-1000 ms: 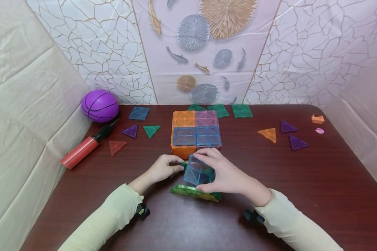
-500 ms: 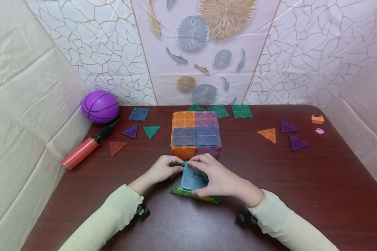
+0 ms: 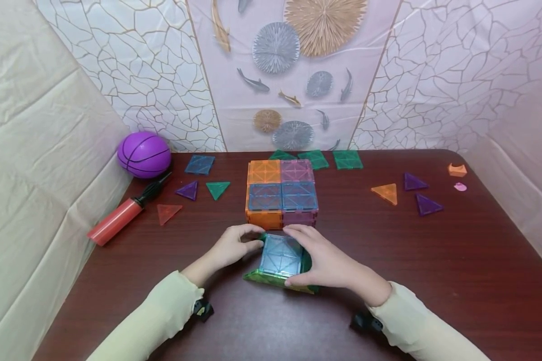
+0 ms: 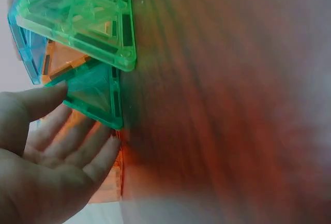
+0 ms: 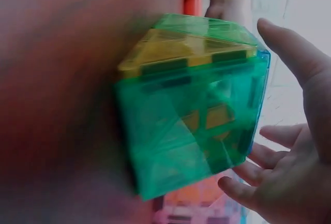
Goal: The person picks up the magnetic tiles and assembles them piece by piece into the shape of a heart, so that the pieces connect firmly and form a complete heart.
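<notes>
A blue square magnetic tile [image 3: 280,255] lies flat on top of a small structure of magnetic tiles. Light green [image 4: 77,22] and yellow triangle tiles [image 5: 176,53] form its near side, and a green square tile [image 5: 181,125] stands as its right wall. My left hand [image 3: 232,245] pinches the corner of a dark green triangle tile [image 4: 95,92] at the far left of the structure. My right hand [image 3: 325,260] arches over the right side with thumb and fingers spread. In the right wrist view its fingers are apart from the walls, with the thumb tip close to the top edge.
A larger tile cube [image 3: 282,188] in orange, pink and blue stands just behind. Loose tiles lie around it, such as a red triangle [image 3: 168,213] and an orange triangle [image 3: 386,193]. A purple ball [image 3: 143,154] and a red hand pump [image 3: 117,220] are at left.
The blue square tile, tilted in my right hand before, has come down flat on the structure. My right hand has let go and moved slightly right; my left hand has stayed nearly still.
</notes>
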The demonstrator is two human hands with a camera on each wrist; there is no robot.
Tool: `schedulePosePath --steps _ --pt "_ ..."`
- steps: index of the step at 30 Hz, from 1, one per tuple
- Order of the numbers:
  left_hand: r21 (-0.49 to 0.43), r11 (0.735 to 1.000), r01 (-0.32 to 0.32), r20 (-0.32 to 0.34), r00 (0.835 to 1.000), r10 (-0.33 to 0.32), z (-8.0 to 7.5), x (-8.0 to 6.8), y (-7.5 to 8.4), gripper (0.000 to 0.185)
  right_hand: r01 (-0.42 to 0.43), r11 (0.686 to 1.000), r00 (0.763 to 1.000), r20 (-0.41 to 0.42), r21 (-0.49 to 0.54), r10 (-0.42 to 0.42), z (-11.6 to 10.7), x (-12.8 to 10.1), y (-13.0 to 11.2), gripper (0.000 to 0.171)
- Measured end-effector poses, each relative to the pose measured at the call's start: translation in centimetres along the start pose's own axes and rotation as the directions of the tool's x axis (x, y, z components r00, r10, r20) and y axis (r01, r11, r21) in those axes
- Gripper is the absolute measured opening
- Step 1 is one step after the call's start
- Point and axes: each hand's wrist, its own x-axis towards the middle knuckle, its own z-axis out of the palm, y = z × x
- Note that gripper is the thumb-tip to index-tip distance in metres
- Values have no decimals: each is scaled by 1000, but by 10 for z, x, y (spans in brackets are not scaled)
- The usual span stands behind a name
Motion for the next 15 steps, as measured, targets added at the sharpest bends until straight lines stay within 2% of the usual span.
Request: schedulePosePath --steps 3,5,7,10,12,15 --pt "-24 999 38 -100 994 -40 3 -8 4 29 -84 996 996 1 30 84 2 -9 6 103" --pt "-82 994 69 -131 988 -80 5 -14 7 26 -132 991 991 -2 37 132 5 -14 10 105" --pt "-140 985 100 -102 988 -115 8 -20 10 27 -162 986 987 -7 40 162 8 -18 14 106" --pt "-226 961 160 3 986 -164 12 -26 13 31 -187 982 982 -18 40 188 11 -20 17 106" --pt "-238 953 187 57 982 -179 16 -29 14 32 -190 981 981 -26 43 192 12 -21 18 106" --pt "-248 949 196 83 980 -181 22 -31 16 28 -192 980 981 -32 45 193 13 -22 20 104"
